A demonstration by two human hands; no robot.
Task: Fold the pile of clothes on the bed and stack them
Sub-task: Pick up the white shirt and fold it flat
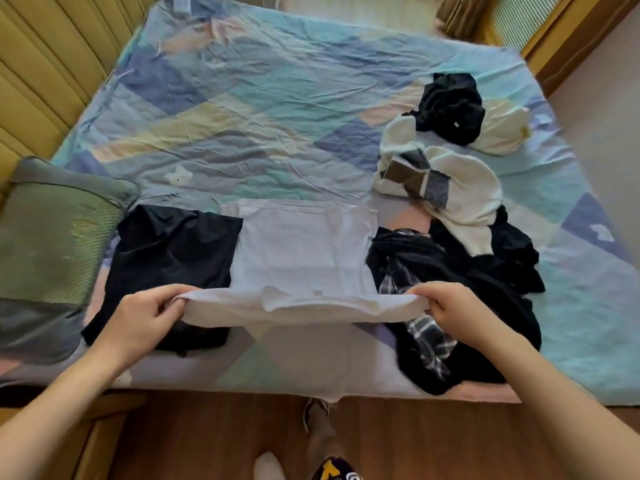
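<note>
- While the near edge of the white shirt (301, 251) is lifted off the bed (242, 98), the biggest risk is judged to be a crooked fold: if one corner is carried further than the other, the edges will not meet.
- On the right, the unfolded pile (460, 258) of dark and checked clothes is touched by the shirt's side; a sleeve or hem could be snagged and dragged along.
- On the left, a black garment (173, 258) is laid flat, and its edge is overlapped by the shirt, so it could be disturbed as the fold goes over.
- Further back on the right, a cream sweater (464, 188) and a black bundle (450, 105) are left crumpled, well apart from the fold.
- The shirt is seen spread flat at the near middle of the bed, pale, lightly creased, its far edge straight.
- Its left corner is pinched by the left hand (145, 320), fingers curled round the cloth.
- Its right corner is pinched likewise by the right hand (457, 310); should either pinch slip, the edge would drop and bunch.
</note>
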